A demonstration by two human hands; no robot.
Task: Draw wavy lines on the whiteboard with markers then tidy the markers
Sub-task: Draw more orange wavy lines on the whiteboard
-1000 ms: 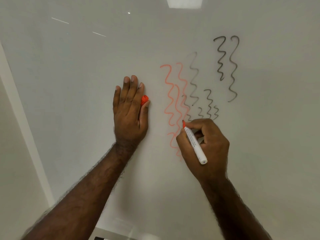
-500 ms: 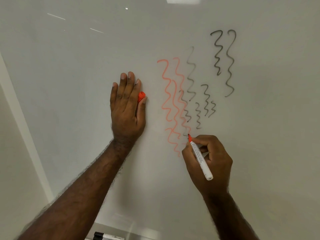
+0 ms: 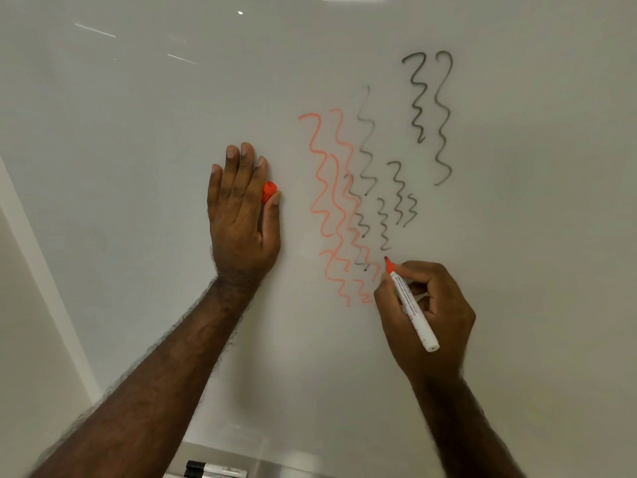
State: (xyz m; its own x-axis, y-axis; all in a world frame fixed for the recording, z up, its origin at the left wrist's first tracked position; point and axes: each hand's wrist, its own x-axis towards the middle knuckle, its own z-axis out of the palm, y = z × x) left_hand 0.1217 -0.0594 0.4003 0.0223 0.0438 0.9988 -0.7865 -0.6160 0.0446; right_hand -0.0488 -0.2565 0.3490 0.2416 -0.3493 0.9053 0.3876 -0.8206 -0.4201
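The whiteboard [image 3: 138, 167] fills the view. It carries several black wavy lines [image 3: 443, 119] and orange wavy lines [image 3: 320, 188]. My right hand [image 3: 431, 315] grips a white marker [image 3: 412, 307] with an orange tip, and the tip touches the board just below the black squiggles. My left hand [image 3: 241, 215] lies flat against the board with straight fingers. It pins the orange marker cap [image 3: 269, 191] between thumb and forefinger.
At the bottom edge a ledge holds two markers with black caps [image 3: 213, 469], partly cut off. A white wall strip [image 3: 31, 270] borders the board on the left. Ceiling light reflections show at the board's top.
My right hand has drawn the orange line downward and to the right, ending lower on the board. The view tilted down, revealing the black-capped markers on the ledge. My left hand stayed put.
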